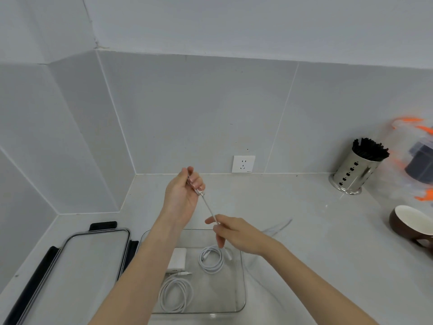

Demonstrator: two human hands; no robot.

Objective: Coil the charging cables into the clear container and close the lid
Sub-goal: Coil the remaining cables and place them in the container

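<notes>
Pinching one white cable [209,209] taut, left hand [181,198] at 11 o'clock of right hand [236,233], above the clear container [242,299].

mug [408,225] cut off right, cable tail [277,227] blurred

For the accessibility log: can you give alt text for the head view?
Both hands stretch a white cable above a clear container: left hand grips one end, right hand pinches it lower. Two coiled cables and a white charger lie inside; the lid lies beside it.
</notes>
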